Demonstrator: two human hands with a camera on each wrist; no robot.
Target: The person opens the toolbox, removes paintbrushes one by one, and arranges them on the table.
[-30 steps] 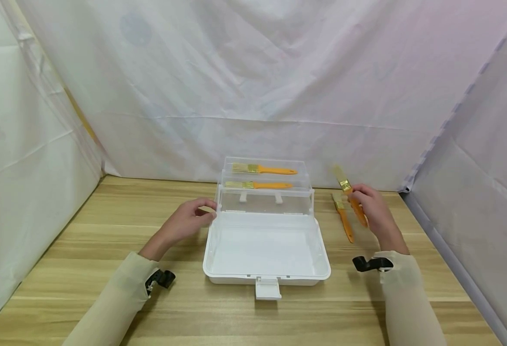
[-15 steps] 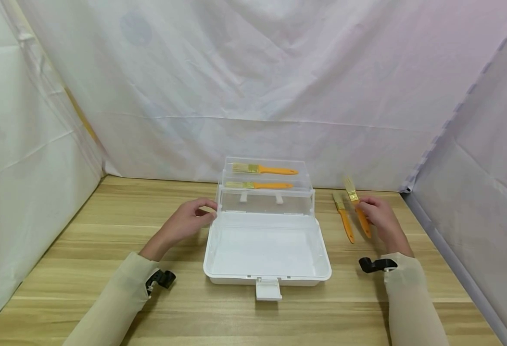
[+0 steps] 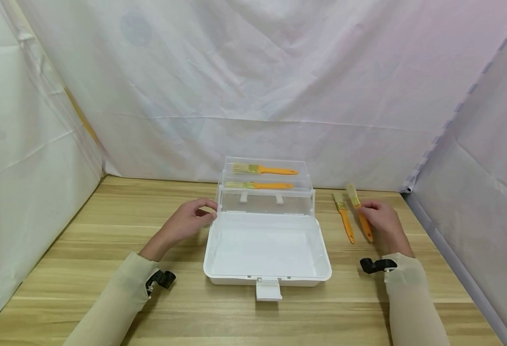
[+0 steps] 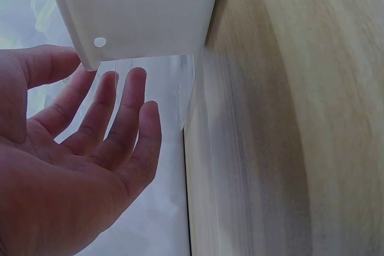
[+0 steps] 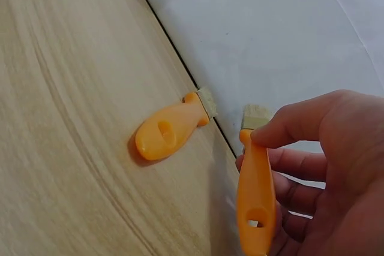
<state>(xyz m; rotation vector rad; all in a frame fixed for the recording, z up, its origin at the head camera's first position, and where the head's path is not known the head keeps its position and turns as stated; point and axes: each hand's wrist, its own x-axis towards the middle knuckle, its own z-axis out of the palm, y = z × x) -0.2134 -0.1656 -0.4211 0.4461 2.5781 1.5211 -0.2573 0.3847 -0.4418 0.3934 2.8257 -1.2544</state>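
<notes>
My right hand [image 3: 384,220] pinches a paintbrush [image 5: 255,178] with an orange handle between thumb and fingers, close over the table to the right of the box. Its pale bristles point away from me. A second orange paintbrush [image 3: 346,225] lies just left of it, roughly parallel. In the middle stands an opened white plastic storage box [image 3: 322,262], its inside bare. At its back left corner my left hand [image 3: 186,221] has thumb and index finger at the rim, pinching the edge [image 4: 90,64] in the left wrist view; the other fingers extend beside it.
Clear tiered trays [image 3: 266,204] rise at the back of the box. Two more paintbrushes, an upper one [image 3: 277,170] and a lower one [image 3: 272,185], lie across them. A white latch [image 3: 268,290] hangs at the front. White cloth [image 3: 262,96] walls surround the wooden table [image 3: 128,216].
My right hand has moved right and down towards the table with the paintbrush, bringing it alongside the one lying there. The left hand has stayed at the box corner.
</notes>
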